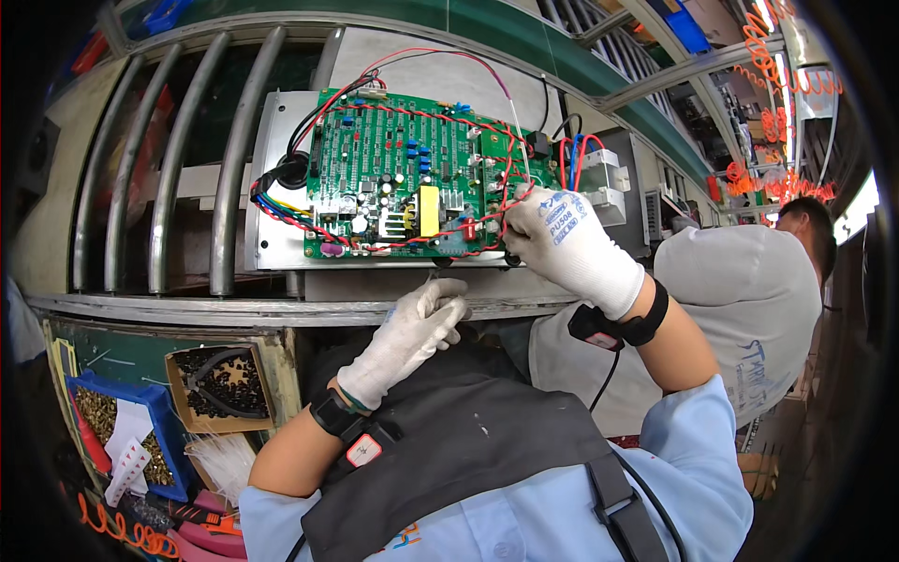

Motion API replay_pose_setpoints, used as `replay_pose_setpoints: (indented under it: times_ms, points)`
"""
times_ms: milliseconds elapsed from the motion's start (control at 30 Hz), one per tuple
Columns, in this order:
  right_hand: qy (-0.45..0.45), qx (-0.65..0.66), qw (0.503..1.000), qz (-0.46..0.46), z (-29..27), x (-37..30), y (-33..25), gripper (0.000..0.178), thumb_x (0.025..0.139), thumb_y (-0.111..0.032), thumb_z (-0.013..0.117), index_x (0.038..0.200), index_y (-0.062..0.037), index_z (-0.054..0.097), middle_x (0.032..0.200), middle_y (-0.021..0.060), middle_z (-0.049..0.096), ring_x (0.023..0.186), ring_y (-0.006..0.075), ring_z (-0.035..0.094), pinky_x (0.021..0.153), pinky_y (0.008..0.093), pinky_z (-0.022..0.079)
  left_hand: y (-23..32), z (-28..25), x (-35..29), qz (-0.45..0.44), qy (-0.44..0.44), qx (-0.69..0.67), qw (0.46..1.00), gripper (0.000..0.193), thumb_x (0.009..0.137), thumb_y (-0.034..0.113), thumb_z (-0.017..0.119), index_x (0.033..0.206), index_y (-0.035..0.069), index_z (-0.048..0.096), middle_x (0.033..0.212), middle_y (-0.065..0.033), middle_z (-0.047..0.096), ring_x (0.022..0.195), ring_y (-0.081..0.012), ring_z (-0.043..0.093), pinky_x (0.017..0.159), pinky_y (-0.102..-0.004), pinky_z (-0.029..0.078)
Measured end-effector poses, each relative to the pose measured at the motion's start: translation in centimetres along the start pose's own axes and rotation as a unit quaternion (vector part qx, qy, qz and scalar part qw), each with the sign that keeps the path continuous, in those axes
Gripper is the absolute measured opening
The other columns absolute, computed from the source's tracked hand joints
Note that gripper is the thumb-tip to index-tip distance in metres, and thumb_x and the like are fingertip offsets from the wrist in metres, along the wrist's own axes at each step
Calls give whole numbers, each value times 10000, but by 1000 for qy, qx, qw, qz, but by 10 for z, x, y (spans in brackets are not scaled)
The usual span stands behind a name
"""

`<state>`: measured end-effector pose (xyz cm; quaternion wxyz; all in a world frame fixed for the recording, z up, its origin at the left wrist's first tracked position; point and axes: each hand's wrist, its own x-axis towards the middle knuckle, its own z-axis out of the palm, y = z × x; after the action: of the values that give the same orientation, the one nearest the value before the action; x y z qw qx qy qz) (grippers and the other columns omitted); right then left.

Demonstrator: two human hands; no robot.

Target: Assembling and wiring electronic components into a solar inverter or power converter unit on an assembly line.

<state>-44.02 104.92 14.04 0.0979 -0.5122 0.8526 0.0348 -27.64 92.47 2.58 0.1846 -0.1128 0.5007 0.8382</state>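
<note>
A green circuit board (pixel 370 150) with many components lies on a silvery metal plate (pixel 272 239). Twisted red and black wires (pixel 403 245) run along its edges. My right hand (pixel 562 234), in a white glove, is closed in a pinch at the board's right side, beside the red wires. From its fingers a thin white strip, like a cable tie (pixel 518 136), sticks up. My left hand (pixel 407 337), gloved too, hovers before the board's near edge with fingers loosely curled and apart; nothing shows in it. The right fingertips are partly hidden behind the glove.
Metal rollers (pixel 229 159) lie left of the plate. At the lower left stand a cardboard box (pixel 267 393) of small black parts, a blue bin (pixel 173 403) of brass-coloured parts and a bundle of white strips (pixel 225 465). A person in grey (pixel 740 300) sits close at right.
</note>
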Motion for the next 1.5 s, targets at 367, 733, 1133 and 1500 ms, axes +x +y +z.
replay_pose_setpoints:
  times_ms: [367, 733, 1133, 1500]
  points:
    - [-16, -105, 983, -152, 1, 9, -1, 125, 754, -86, 587, 867, -64, 636, 782, 126, 652, 730, 284, 669, 619, 409, 519, 9, 7, 5, -12, 15, 5, 1000, 460, 970, 325, 525, 1273, -20, 501, 1000, -95, 635, 759, -92, 598, 697, -235, 508]
    - [111, 313, 942, -52, 22, -21, 13, 337, 751, -33, 670, 1087, -34, 651, 952, 125, 639, 834, 266, 622, 744, 341, 496, 28, 18, 3, 35, -5, 57, 998, 359, 936, 214, 575, 1218, -6, 547, 809, 7, 565, 678, -51, 505, 576, -205, 413]
    - [163, 204, 953, -155, 28, -14, 22, 267, 759, -209, 692, 1006, -116, 655, 951, 81, 651, 911, 278, 625, 772, 401, 481, 45, 32, 10, 28, 114, 2, 993, 346, 950, 336, 574, 1033, 1, 564, 795, -88, 638, 624, -122, 644, 537, -229, 513]
    - [56, 258, 941, -211, 20, 0, 42, 182, 779, -196, 694, 908, -68, 689, 813, 98, 642, 821, 279, 621, 735, 386, 487, 19, 34, 27, 41, 62, -64, 995, 521, 980, 463, 466, 1241, 13, 474, 982, -109, 632, 682, -103, 626, 603, -218, 520]
